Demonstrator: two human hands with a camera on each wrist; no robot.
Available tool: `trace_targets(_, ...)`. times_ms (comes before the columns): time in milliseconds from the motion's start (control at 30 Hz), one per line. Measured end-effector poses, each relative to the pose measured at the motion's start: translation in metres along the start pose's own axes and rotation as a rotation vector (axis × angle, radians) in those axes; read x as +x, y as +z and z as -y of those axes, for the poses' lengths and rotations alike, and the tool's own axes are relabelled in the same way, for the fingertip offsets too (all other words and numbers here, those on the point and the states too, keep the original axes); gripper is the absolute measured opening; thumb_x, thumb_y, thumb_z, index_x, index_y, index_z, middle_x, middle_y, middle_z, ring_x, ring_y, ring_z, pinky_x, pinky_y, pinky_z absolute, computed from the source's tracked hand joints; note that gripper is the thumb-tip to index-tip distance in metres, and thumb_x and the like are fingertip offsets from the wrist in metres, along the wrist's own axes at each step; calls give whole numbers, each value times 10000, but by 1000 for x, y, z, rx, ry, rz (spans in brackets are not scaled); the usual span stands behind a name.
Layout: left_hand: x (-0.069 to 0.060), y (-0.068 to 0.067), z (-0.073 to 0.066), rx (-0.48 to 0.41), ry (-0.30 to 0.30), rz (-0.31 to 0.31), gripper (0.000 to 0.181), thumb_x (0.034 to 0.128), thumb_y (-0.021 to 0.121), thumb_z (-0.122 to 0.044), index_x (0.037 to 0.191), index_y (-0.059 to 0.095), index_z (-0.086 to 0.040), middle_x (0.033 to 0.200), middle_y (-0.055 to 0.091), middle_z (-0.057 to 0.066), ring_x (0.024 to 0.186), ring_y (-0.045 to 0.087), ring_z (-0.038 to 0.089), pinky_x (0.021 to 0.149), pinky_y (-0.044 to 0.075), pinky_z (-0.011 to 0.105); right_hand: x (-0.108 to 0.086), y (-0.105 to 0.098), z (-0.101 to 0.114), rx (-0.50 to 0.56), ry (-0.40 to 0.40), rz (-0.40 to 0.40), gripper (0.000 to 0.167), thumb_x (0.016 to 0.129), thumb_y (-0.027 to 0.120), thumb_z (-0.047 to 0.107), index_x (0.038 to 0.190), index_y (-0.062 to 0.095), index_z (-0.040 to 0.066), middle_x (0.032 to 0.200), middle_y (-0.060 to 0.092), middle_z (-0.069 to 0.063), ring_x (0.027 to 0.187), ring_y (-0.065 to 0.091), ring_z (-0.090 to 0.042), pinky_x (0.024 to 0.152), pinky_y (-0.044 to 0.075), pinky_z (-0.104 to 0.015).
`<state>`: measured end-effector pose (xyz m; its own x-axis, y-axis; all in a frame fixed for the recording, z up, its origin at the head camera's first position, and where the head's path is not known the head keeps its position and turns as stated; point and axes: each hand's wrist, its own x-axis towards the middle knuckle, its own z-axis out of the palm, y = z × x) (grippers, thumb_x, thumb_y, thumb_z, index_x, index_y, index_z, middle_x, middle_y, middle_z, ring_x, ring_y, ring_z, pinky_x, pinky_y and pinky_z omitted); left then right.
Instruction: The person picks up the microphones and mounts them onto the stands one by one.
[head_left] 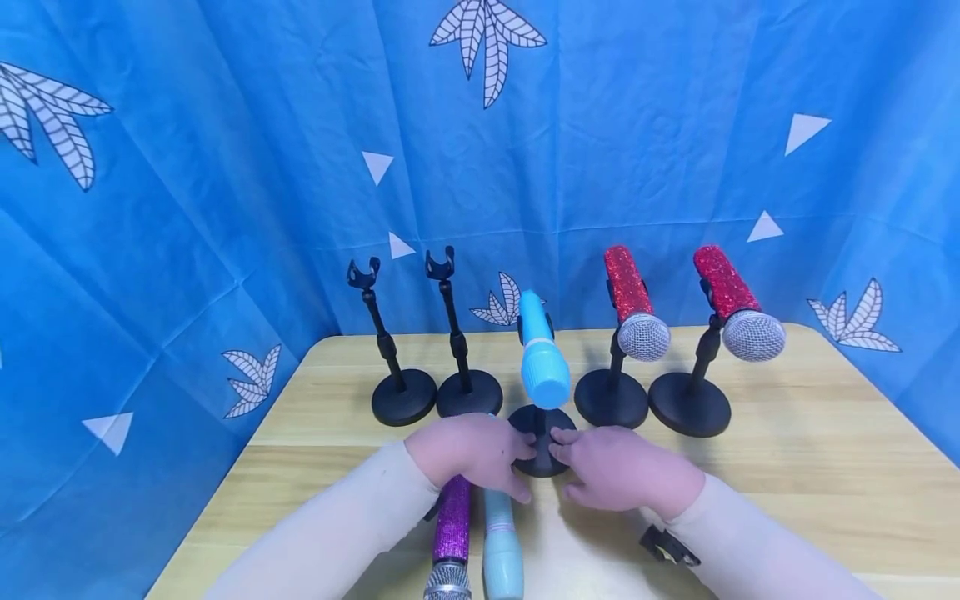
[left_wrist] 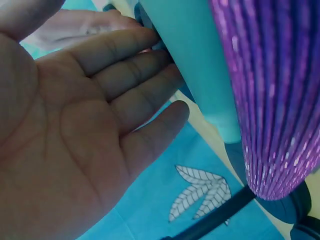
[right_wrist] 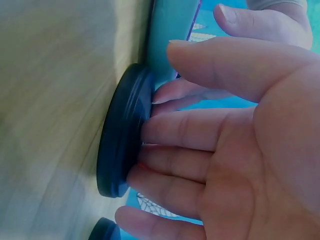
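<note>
Left hand (head_left: pixel 480 450) and right hand (head_left: pixel 630 471) apart, fingers nearly straight, gripping nothing; right fingertips touch round base (right_wrist: pixel 119 145) of black microphone stand (head_left: pixel 545 458), left fingertips close to it, contact unclear. Stand upright on tabletop (head_left: pixel 832 450), between hands. Above them, light-blue microphone (head_left: pixel 545 358) in its clip, tilted head-down, pale band round body. Slightly farther, right: red glittery microphone (head_left: pixel 628 287).
</note>
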<state>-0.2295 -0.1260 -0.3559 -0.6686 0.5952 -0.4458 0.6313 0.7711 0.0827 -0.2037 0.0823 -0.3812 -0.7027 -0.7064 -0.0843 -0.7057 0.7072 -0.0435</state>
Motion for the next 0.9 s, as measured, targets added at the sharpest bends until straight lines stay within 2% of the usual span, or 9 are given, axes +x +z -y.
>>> trace_targets(133,11,-5,7,-23,-30,-4,635,876,708,-553,1428,598,-259,1476,516,-117,1378,459,146,1098,392,355,6,1,-6,12,20,-6,551,880,726,363,1308,670,21,1415,579,-159,972,710,-293,719,571,-384)
trace_targets(333,27,-10,16,-64,-66,-21,649,870,744,-509,1440,586,-240,1480,523,-88,1381,457,152,1097,392,354,20,6,-16,18,70,-14,547,897,696,343,1327,651,7,1432,560,-170,1099,678,-315,660,559,-343)
trace_targets(533,39,-14,25,-94,-82,-30,647,875,752,-484,1451,574,-248,1482,523,-85,1384,458,164,1102,387,365,26,9,-26,0,56,-46,549,899,680,315,1329,636,-23,1423,555,-212,1149,654,-337,651,559,-334)
trace_targets(700,42,-15,28,-112,-89,-39,633,889,738,-464,1457,566,-248,1495,505,-98,1389,452,164,1103,385,367,28,11,-33,14,34,-75,528,902,673,274,1326,631,-38,1422,553,-219,1220,612,-338,778,574,-352)
trace_targets(900,43,-15,26,-116,-91,-30,616,894,723,-462,1453,570,-255,1510,484,-109,1411,423,163,1113,373,368,28,12,-42,114,24,-37,529,927,662,263,1366,602,-26,1473,509,-200,1324,524,-343,990,504,-415)
